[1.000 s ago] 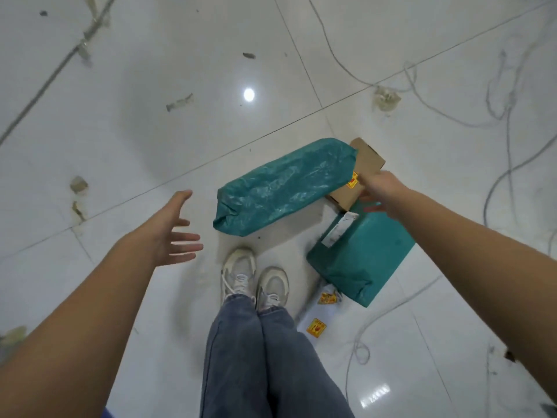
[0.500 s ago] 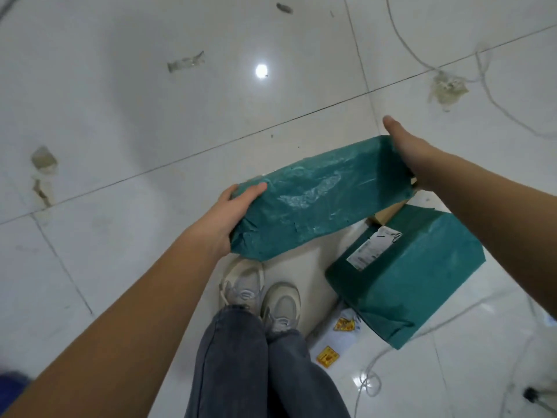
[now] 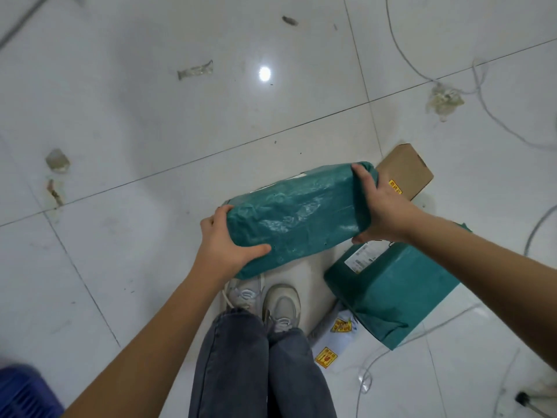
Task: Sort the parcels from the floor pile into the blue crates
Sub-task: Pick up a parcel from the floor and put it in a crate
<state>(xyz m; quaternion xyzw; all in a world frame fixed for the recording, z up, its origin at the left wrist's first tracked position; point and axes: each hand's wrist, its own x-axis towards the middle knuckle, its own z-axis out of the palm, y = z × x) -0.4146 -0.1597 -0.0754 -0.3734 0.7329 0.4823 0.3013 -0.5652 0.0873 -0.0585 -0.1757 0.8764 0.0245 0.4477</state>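
A long green plastic-wrapped parcel [image 3: 297, 217] is held above the floor between both hands. My left hand [image 3: 224, 244] grips its near left end, thumb across the top. My right hand [image 3: 381, 206] grips its far right end, fingers curled over the edge. On the floor to the right lies a second green parcel [image 3: 391, 294] with a white label. A brown cardboard box [image 3: 405, 168] sits behind my right hand. A white parcel [image 3: 331, 342] with yellow stickers lies partly under the second green one. A corner of a blue crate [image 3: 21, 393] shows at the bottom left.
My feet in grey shoes [image 3: 265, 300] stand on glossy white floor tiles, right beside the pile. Thin grey cables [image 3: 482, 101] trail across the floor at the right and lower right. Scraps of tape residue [image 3: 194, 70] mark the tiles.
Both hands closed on the ends of the long green parcel and lifted it off the floor toward me. The brown box behind it is now uncovered.
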